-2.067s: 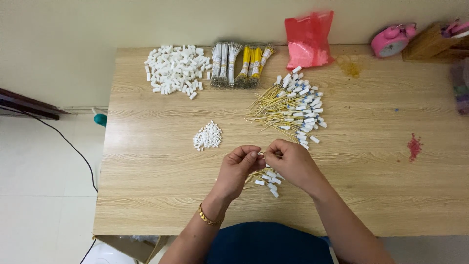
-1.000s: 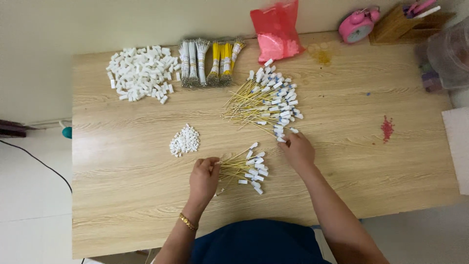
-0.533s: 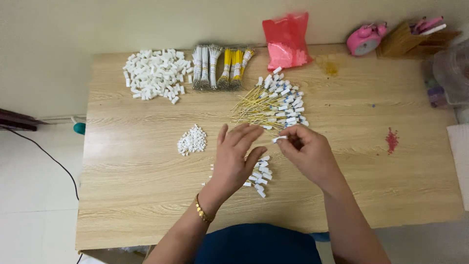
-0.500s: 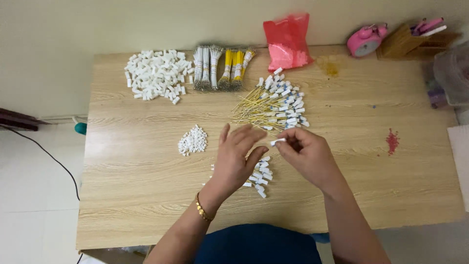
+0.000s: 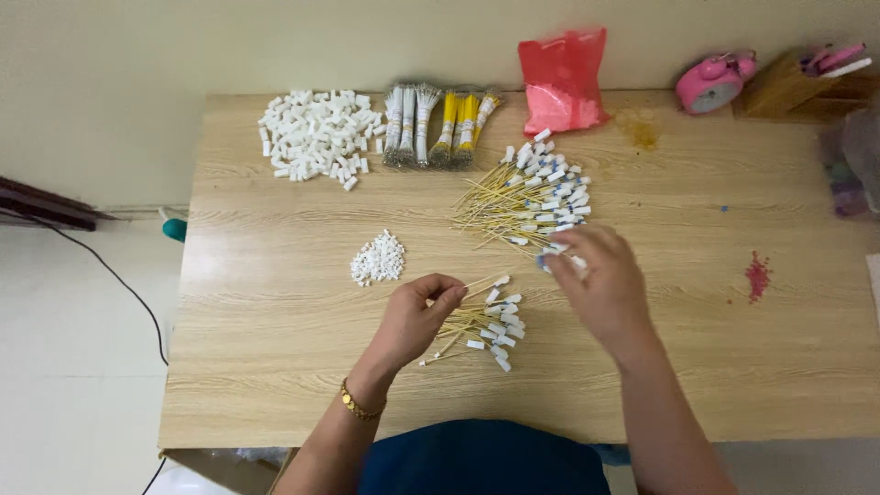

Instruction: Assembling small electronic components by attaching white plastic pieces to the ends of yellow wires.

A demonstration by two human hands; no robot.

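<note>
My left hand rests on the wooden table, fingers pinched at the left end of a small pile of yellow wires with white plugs. My right hand reaches forward to the near edge of a larger pile of yellow wires with white plugs; its fingertips touch a white-and-blue plug there, slightly blurred. A small heap of tiny white pieces lies just left of my left hand.
At the back lie a heap of white plastic housings, bundles of white and yellow wires, a red plastic bag, a pink alarm clock and a wooden pen holder. A red stain marks the right side.
My right hand has moved away from my left, out to the larger pile. My left hand has dropped to the small pile and pinched shut.
</note>
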